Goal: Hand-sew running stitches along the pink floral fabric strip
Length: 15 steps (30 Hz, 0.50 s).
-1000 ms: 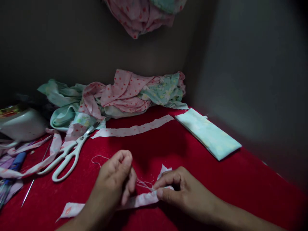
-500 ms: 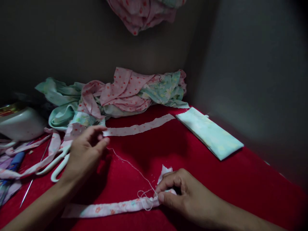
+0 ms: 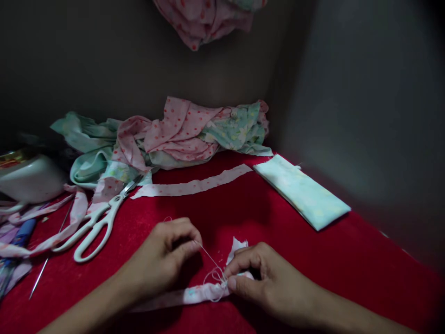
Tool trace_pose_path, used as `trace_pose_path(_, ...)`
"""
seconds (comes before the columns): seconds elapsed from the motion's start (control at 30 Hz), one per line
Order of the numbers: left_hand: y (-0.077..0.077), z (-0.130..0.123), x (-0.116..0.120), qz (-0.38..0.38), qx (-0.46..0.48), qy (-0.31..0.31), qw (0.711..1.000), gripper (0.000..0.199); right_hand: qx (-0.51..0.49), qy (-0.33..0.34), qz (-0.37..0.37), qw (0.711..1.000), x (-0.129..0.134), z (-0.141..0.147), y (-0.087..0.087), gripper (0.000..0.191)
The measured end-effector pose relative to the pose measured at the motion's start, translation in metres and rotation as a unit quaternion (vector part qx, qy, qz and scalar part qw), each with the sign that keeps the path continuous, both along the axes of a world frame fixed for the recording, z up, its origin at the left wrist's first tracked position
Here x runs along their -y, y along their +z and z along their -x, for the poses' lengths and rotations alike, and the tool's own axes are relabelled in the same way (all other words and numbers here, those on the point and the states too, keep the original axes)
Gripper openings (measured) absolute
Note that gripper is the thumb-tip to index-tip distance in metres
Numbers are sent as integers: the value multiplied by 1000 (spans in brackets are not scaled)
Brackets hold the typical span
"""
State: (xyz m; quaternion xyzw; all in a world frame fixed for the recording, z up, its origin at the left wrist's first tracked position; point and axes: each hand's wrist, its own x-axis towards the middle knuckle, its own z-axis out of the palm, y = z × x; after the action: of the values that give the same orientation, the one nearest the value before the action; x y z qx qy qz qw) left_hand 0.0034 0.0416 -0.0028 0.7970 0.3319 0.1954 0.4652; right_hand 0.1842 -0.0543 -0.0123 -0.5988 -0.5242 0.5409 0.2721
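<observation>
My right hand [image 3: 262, 280] pinches one end of a narrow floral fabric strip [image 3: 198, 294] lying along the near side of the red cloth. White thread [image 3: 211, 260] runs from that pinch up to my left hand [image 3: 174, 250], whose thumb and forefinger are closed on it. Loose loops of thread lie over the strip beside my right fingertips. A small pale fabric end [image 3: 237, 249] sticks up behind my right hand. My left forearm passes over the left part of the strip.
White-handled scissors [image 3: 110, 213] lie at the left, near a metal rod [image 3: 43, 276] and a white container [image 3: 33, 178]. Crumpled fabric [image 3: 184, 130] lines the back. A pale strip [image 3: 191, 188] and folded green cloth [image 3: 302, 192] rest on the red surface [image 3: 313, 260].
My left hand has moved right and nearer to my right hand, shortening the thread between them and uncovering the scissors. My right hand has stayed almost in place.
</observation>
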Motion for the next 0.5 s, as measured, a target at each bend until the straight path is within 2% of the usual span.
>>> trace_pose_path(0.1, 6, 8, -14, 57, 15, 149, 987, 16, 2, 0, 3, 1000, 0, -1, 1, 18)
trace_pose_path(0.17, 11, 13, -22, 55, 24, 226, 972, 16, 2, 0, 2, 1000, 1, -1, 2, 18)
trace_pose_path(0.27, 19, 19, -28, 25, 52, 293, 954, 13, 0, 2, -2, 1000, 2, -1, 1, 18)
trace_pose_path(0.5, 43, 23, -33, 24, 141, 420, 896, 5, 6, -1, -9, 1000, 2, -2, -1, 18)
